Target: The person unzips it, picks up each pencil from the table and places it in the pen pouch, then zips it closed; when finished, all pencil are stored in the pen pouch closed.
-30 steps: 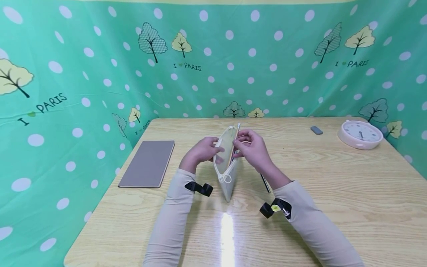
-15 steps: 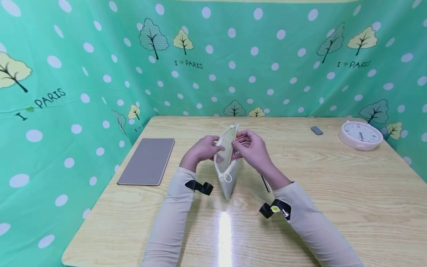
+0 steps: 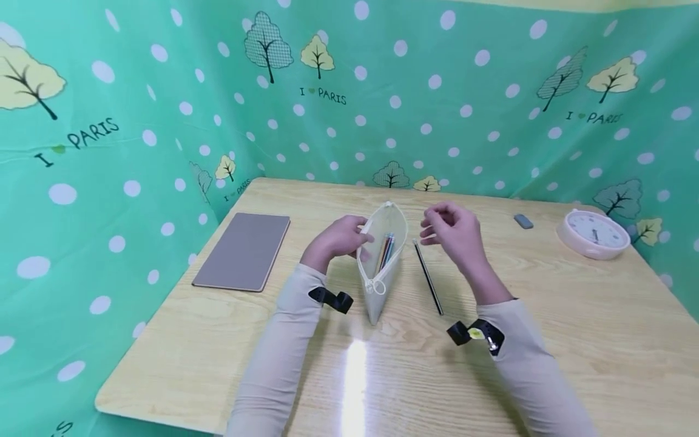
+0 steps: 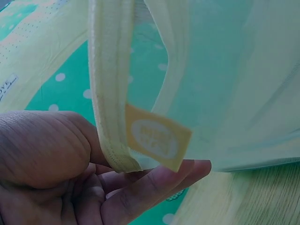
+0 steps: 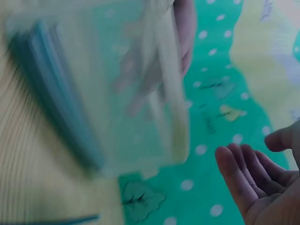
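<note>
A translucent, cream-edged zip pouch (image 3: 377,300) stands upright with its mouth spread wide. Several pencils (image 3: 385,250) lean inside it, and the right wrist view shows them blurred through the mesh. The left hand (image 3: 340,237) grips the pouch's left rim between thumb and fingers; a yellow label (image 4: 159,136) hangs at that edge. Off to the pouch's right, the right hand (image 3: 457,235) is in the air, fingers loosely bent and holding nothing. Below it on the table lies a dark pencil (image 3: 428,279).
A grey notebook (image 3: 244,252) lies on the left of the wooden table (image 3: 546,340). Toward the back right are a small grey eraser (image 3: 523,221) and a pink round clock (image 3: 592,233). A green dotted curtain (image 3: 349,91) hangs behind and at the sides.
The pencil in the right hand went down into the pouch and was let go. That hand then moved right, away from the pouch. The left hand kept its grip.
</note>
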Tool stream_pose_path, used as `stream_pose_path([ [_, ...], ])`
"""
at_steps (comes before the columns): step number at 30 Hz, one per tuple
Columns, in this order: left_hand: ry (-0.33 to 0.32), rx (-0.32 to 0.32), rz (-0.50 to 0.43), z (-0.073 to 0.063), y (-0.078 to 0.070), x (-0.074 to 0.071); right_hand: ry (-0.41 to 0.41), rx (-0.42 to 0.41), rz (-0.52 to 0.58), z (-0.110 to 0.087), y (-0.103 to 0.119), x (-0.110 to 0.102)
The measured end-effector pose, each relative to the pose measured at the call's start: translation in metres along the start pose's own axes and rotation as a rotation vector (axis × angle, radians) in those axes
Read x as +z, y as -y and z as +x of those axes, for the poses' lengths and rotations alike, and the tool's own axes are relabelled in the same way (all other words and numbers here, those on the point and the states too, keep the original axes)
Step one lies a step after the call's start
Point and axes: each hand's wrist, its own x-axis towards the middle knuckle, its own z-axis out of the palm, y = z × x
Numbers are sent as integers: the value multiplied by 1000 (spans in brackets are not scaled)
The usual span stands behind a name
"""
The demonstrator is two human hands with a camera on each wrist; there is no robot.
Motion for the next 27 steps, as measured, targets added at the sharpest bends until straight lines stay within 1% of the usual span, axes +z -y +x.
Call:
stream_pose_path([
  [2,7,-2,15,1,-3,0,64,64,-82,10,-11,-8],
  [4,2,-6,29,0,-4,-2,171,138,-196,22,-23,-10],
  [6,-9,-11,35,0,-4,-3,271,198,-335,35,-35,-9],
  [8,-14,-12,40,0,-3,-4,339,231,-493,45,-45,-7],
  [10,-6,-10,37,2,-2,-2,381,246,-648,51,-55,-7],
  [11,1,-7,34,3,-1,0,389,252,-711,53,-60,-8],
  [12,8,-2,30,4,-1,1,392,254,-762,54,-64,-8],
  [14,11,-1,18,3,0,3,397,236,-824,56,-72,-5],
  [16,8,6,11,2,0,5,381,217,-848,57,-78,-3],
  [20,-14,7,10,0,-1,6,336,188,-812,58,-82,1],
  [22,-21,5,12,0,-2,5,335,185,-784,58,-83,0],
  [24,-20,3,11,-1,-2,5,326,206,-724,57,-84,-3],
  [26,-10,4,8,-1,-2,5,303,247,-618,55,-84,-7],
  [27,-6,4,9,-2,-2,5,285,271,-547,54,-83,-9],
])
